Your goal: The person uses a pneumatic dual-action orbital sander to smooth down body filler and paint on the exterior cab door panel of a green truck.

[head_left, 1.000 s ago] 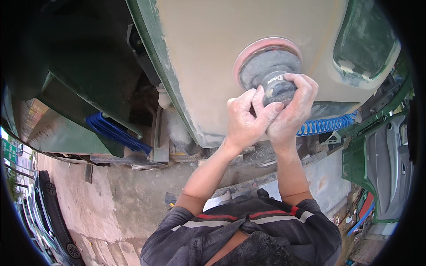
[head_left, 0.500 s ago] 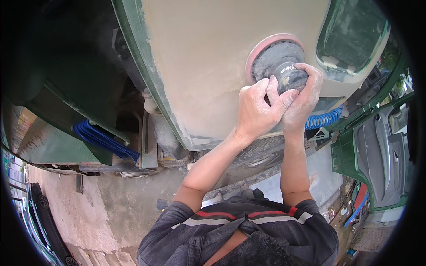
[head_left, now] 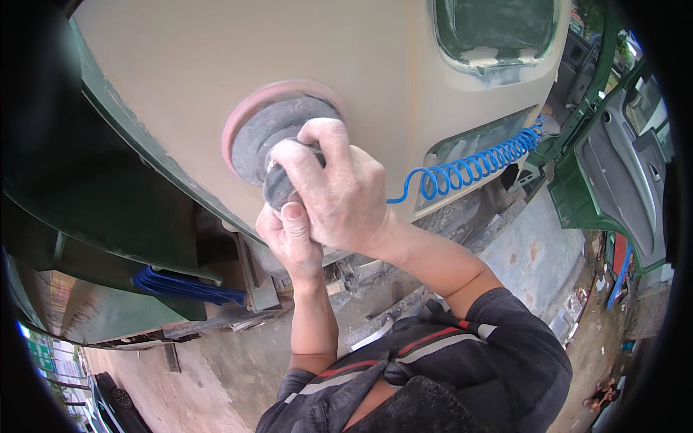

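Observation:
A round orbital sander [head_left: 263,141] with a dark grey body and a pink-edged pad is tilted against the beige vehicle panel [head_left: 375,65]. My right hand [head_left: 343,191] is wrapped over the sander's head, its dusty fingers curled around the dark grip. Just below, my left hand [head_left: 292,245] is closed on the near end of the same tool, thumb pointing up. Its other fingers are mostly hidden behind the sander. A blue coiled air hose [head_left: 462,177] runs right from beside my right hand along the panel's lower edge.
Dark green recesses [head_left: 494,32] break the panel at upper right. A bundled blue hose [head_left: 188,289] hangs at the left under a dark green part. On the right stands an open green door [head_left: 621,173] with grey trim. A car [head_left: 115,404] sits at lower left.
Both hands have carried the sander to the left across the panel, and the view has shifted too. My right hand now covers more of the tool's head. More of the blue hose shows.

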Motion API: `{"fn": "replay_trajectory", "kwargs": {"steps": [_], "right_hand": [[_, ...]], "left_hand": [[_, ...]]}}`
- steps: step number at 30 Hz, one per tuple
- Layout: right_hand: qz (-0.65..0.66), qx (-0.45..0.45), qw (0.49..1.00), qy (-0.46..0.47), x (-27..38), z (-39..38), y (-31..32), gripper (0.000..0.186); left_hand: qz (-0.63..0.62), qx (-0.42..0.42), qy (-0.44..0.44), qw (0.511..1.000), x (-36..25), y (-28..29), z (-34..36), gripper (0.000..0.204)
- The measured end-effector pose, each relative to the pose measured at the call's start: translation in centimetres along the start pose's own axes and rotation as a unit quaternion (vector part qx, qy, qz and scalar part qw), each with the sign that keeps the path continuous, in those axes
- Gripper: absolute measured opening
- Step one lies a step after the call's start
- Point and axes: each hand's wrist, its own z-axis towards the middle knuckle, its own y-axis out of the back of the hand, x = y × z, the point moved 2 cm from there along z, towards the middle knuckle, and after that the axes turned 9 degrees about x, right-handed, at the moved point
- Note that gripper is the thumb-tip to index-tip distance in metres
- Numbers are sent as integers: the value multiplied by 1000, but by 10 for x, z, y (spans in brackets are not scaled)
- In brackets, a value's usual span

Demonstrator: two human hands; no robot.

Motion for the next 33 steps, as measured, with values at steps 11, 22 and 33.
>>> {"fn": "replay_trajectory", "kwargs": {"steps": [11, 22, 33], "right_hand": [[13, -32, 997, -65, -24, -9, 22, 47], [20, -46, 998, -31, -18, 4, 15, 45], [-23, -12, 1000, -7, -9, 0, 7, 39]], "left_hand": [[53, 79, 40, 995, -3, -25, 13, 39], [-22, 114, 27, 993, -1, -5, 14, 49], [-5, 95, -2, 995, 2, 1, 8, 46]]}}
